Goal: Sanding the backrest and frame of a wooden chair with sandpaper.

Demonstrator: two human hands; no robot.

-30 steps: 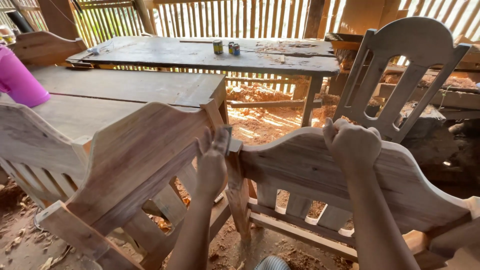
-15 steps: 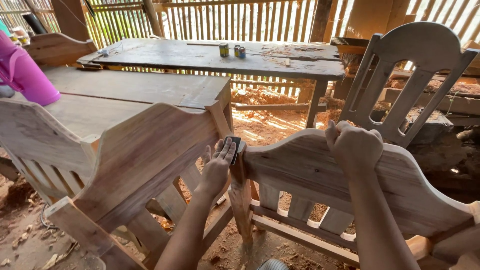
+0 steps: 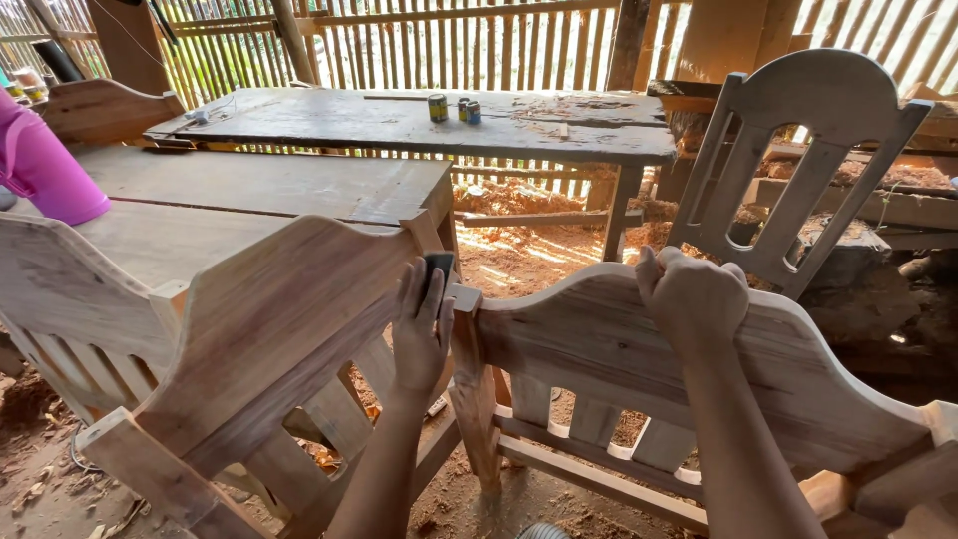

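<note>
Slatted bamboo walls (image 3: 479,40) close the workshop at twelve o'clock, with sawdust on the ground beneath a grey workbench (image 3: 399,120) carrying three small tins (image 3: 454,108). Seen from the head camera, the left hand (image 3: 421,329) lies flat, fingers extended, pressing a dark sanding block (image 3: 437,268) against the corner post (image 3: 469,359) where two unfinished wooden bench backs meet. The block sits at the hand's twelve o'clock, under the fingertips. At three o'clock from it, the right hand (image 3: 692,294) is clenched over the curved top rail (image 3: 599,329). A pink container (image 3: 45,170) stands at ten o'clock on a table (image 3: 259,185); a grey chair back (image 3: 798,150) leans at two o'clock.
</note>
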